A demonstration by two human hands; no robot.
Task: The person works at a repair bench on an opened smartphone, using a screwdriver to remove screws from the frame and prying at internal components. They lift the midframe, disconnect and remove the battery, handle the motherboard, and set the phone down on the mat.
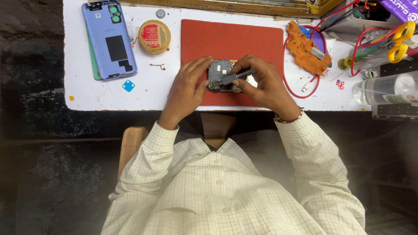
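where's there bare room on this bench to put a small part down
Bare patches: the upper half of the red mat above the hands, and the white table between the blue phone back cover and the left hand. Crowded: the right end, with orange cloth, red cable, scissors and clear bottle.

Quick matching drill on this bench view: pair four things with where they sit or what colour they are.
Things:
1. phone back cover
2. work mat
3. scissors
4. dark tool

Places or colours:
A. red, under both hands
B. yellow handles, far right of the table
C. pale blue, lying at the table's left end
D. held in the right hand, tip on the small device

Pairs: 1-C, 2-A, 3-B, 4-D
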